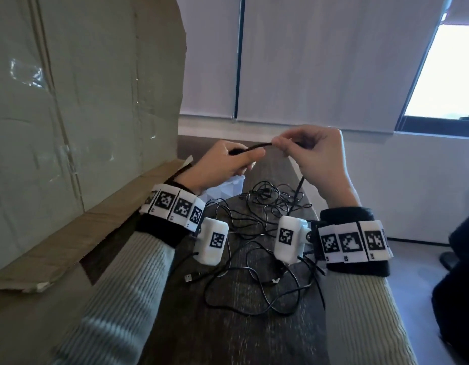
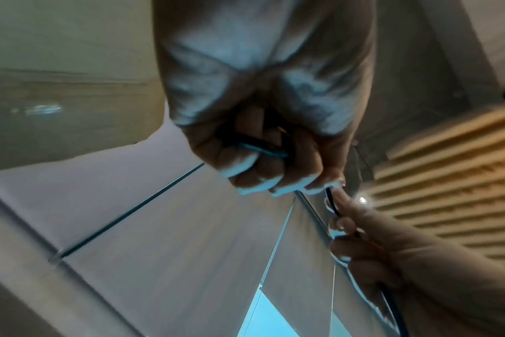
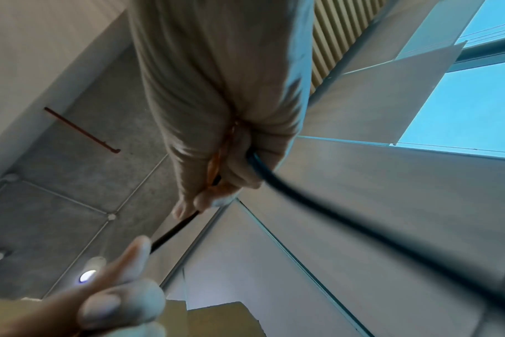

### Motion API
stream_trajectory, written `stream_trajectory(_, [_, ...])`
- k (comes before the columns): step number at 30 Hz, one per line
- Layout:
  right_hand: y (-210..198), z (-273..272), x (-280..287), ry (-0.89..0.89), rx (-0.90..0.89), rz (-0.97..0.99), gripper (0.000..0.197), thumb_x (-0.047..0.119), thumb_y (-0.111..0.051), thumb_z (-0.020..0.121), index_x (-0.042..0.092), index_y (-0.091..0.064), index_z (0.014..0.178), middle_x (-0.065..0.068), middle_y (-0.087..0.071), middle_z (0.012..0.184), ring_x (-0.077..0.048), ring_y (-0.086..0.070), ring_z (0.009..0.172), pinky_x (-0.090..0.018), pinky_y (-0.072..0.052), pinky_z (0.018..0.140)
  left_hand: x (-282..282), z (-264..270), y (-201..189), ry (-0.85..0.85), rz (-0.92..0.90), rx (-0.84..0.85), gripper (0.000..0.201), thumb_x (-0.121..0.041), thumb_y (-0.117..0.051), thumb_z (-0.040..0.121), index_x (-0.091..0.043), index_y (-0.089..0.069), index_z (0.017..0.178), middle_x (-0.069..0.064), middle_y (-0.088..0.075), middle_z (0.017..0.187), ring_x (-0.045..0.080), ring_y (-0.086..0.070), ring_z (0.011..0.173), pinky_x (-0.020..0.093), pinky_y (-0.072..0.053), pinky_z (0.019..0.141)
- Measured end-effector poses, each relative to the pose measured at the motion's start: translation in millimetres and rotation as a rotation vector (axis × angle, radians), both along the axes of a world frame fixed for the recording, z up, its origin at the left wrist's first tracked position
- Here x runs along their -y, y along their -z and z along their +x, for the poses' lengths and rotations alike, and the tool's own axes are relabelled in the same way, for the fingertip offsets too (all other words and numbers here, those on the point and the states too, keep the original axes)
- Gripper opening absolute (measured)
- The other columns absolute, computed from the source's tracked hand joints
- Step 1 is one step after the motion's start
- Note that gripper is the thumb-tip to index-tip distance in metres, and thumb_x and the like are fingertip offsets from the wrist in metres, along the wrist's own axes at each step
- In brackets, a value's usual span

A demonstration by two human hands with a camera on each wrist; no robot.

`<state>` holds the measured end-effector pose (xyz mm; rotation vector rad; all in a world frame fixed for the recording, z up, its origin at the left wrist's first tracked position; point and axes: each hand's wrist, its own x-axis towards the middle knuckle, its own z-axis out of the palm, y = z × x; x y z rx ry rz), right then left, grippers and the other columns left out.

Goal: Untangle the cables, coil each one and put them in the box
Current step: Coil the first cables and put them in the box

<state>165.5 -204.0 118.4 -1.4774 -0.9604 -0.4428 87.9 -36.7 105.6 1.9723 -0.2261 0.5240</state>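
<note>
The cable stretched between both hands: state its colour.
Black. The thin black cable shows best in the head view, pinched between left hand and right hand.

Black cable [image 1: 257, 148] stretches between two hands above a dark wood-grain table [image 1: 244, 335], where more black cables [image 1: 257, 259] lie tangled. Ribbed cream sleeves [image 1: 128, 291] end in black wrist cuffs [image 1: 159, 230] ringed with white bands [image 1: 173, 206] bearing black-and-white square codes. A plain brown cardboard sheet [image 1: 83, 101] stands beside pale grey blinds [image 1: 320, 56].
</note>
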Motion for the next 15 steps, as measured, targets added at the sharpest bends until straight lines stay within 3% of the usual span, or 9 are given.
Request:
stream_trajectory(3, [4, 7, -1, 0.011, -0.085, 0.056, 0.009, 0.014, -0.077, 0.081, 0.021, -0.072, 0.078, 0.011, -0.066, 0.057, 0.000, -0.058, 0.052, -0.012, -0.043, 0.051, -2, 8, 11, 0.026, -0.257, 0.065, 0.027, -0.032, -0.053, 0.095, -0.019, -0.054, 0.071, -0.012, -0.043, 0.058, 0.003, -0.036, 0.052, 0.015, -0.032, 0.053])
stream_trajectory(5, [10, 11, -5, -0.010, -0.130, -0.005, 0.003, 0.014, -0.073, 0.085, 0.017, -0.072, 0.085, 0.007, -0.067, 0.064, 0.005, -0.056, 0.050, -0.008, -0.040, 0.049, -1, 11, 16, 0.072, -0.432, 0.080, 0.028, -0.035, -0.049, 0.097, -0.019, -0.050, 0.074, -0.009, -0.038, 0.059, 0.007, -0.035, 0.056, 0.019, -0.033, 0.054])
stream_trajectory(7, [16, 16, -14, 0.010, -0.152, -0.109, 0.009, 0.014, -0.067, 0.090, 0.012, -0.071, 0.098, 0.003, -0.068, 0.069, 0.007, -0.052, 0.045, -0.009, -0.039, 0.049, -1, 17, 18, 0.075, -0.653, 0.112, 0.028, -0.036, -0.045, 0.098, -0.017, -0.048, 0.077, -0.006, -0.042, 0.061, 0.009, -0.048, 0.064, 0.023, -0.042, 0.061])
stream_trajectory(9, [25, 22, -23, 0.061, -0.137, -0.222, 0.017, 0.014, -0.060, 0.094, 0.011, -0.067, 0.109, 0.006, -0.067, 0.067, 0.006, -0.049, 0.042, -0.014, -0.038, 0.051, -9, 22, 21, 0.054, -0.910, 0.154, 0.027, -0.037, -0.041, 0.099, -0.016, -0.049, 0.083, 0.000, -0.060, 0.079, 0.015, -0.066, 0.088, 0.033, -0.055, 0.075])
stream_trajectory(11, [31, 26, -30, 0.079, -0.107, -0.341, 0.019, 0.015, -0.056, 0.096, 0.014, -0.068, 0.110, 0.008, -0.065, 0.062, 0.005, -0.048, 0.041, -0.017, -0.036, 0.054, -20, 25, 23, 0.078, -1.120, 0.224, 0.029, -0.038, -0.035, 0.100, -0.017, -0.047, 0.084, 0.007, -0.066, 0.105, 0.022, -0.065, 0.107, 0.046, -0.056, 0.083])
stream_trajectory(13, [36, 25, -35, 0.043, -0.097, -0.467, 0.019, 0.018, -0.055, 0.097, 0.019, -0.070, 0.108, 0.009, -0.062, 0.058, 0.003, -0.046, 0.042, -0.018, -0.039, 0.054, -28, 25, 22, 0.075, -1.217, 0.272, 0.032, -0.039, -0.031, 0.101, -0.016, -0.046, 0.083, 0.006, -0.069, 0.105, 0.021, -0.067, 0.104, 0.051, -0.054, 0.085])
stream_trajectory(15, [39, 22, -39, -0.007, -0.086, -0.570, 0.018, 0.020, -0.056, 0.097, 0.025, -0.072, 0.103, 0.011, -0.058, 0.050, -0.001, -0.043, 0.043, -0.022, -0.041, 0.053, -34, 25, 23, 0.059, -1.287, 0.301, 0.034, -0.040, -0.031, 0.101, -0.014, -0.048, 0.086, 0.000, -0.069, 0.079, 0.015, -0.070, 0.082, 0.052, -0.055, 0.081])
